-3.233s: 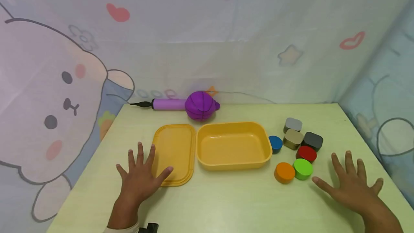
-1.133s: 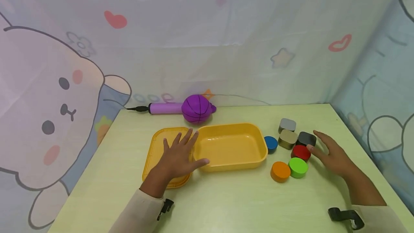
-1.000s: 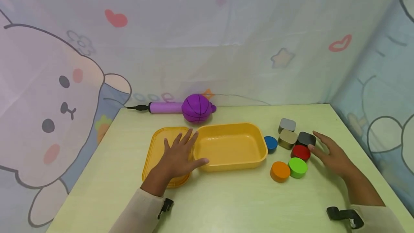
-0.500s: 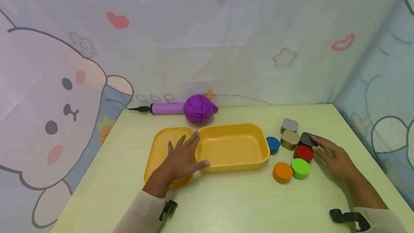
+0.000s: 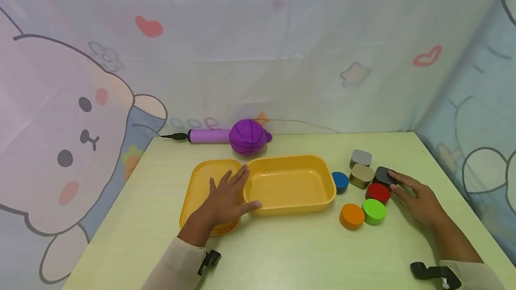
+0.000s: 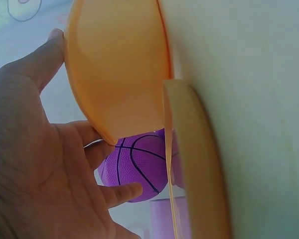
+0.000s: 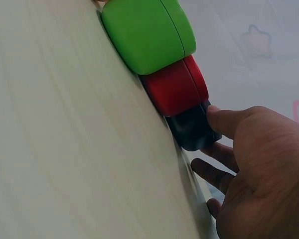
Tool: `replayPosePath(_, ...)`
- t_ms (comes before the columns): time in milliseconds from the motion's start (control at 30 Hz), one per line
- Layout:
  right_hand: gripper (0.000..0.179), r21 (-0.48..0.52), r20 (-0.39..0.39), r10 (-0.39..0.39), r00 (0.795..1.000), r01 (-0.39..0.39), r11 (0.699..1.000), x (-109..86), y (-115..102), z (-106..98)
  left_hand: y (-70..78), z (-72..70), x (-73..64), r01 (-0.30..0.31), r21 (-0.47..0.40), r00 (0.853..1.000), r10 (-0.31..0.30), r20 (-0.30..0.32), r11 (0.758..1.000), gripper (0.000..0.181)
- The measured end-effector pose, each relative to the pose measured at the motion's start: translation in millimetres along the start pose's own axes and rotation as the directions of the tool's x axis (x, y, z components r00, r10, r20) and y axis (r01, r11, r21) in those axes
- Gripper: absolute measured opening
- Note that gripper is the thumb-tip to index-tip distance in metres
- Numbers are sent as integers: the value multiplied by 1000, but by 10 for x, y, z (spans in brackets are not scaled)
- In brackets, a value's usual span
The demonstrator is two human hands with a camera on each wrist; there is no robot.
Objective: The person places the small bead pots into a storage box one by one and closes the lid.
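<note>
My left hand [image 5: 223, 200] is spread at the left end of a yellow plastic box [image 5: 290, 207], thumb and index finger touching its rim. Under that hand lies a flat yellow lid [image 5: 197, 191], partly covered by it. In the left wrist view, the box's end wall [image 6: 117, 64] shows beside my thumb. At the right, my right hand [image 5: 421, 200] pinches the right end of a small black lidded case [image 5: 384, 175] between thumb and index finger. The black case [image 7: 189, 129] still rests on the table, close against a round red case [image 5: 378, 193].
Round green [image 5: 374, 211], orange [image 5: 352, 216] and blue [image 5: 340, 182] cases stand near, the blue one against the box. Behind are gold [image 5: 361, 175] and silver [image 5: 360, 158] cases. A purple ball [image 5: 247, 137] and a lilac hand pump [image 5: 209, 136] lie at the back edge.
My left hand has moved right from the lid to the box's rim. My right hand has moved left and inward, its fingers coming onto the black case. The cases have stayed in place.
</note>
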State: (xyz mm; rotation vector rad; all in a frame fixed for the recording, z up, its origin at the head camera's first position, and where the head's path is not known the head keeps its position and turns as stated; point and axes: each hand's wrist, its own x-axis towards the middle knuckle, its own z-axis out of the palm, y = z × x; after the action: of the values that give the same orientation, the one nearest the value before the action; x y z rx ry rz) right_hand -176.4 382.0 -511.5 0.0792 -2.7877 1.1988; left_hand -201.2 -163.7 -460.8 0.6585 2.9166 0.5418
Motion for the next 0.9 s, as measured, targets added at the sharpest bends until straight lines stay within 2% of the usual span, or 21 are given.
replayPosePath(233,57,1,-21,2,1000,-2,1000,-7,-5,8,2,-12,-21,16,-2,1000,-16,23,1000,104)
replayPosePath(700,53,-38,-117,-14,993,10,999,-9,54,35,-21,-11,-32,11,-39,1000,-10,21,999,102)
replayPosePath(900,50,-26,-193,-12,981,7,1000,-31,38,15,-19,-11,-25,12,-40,1000,-11,21,999,103)
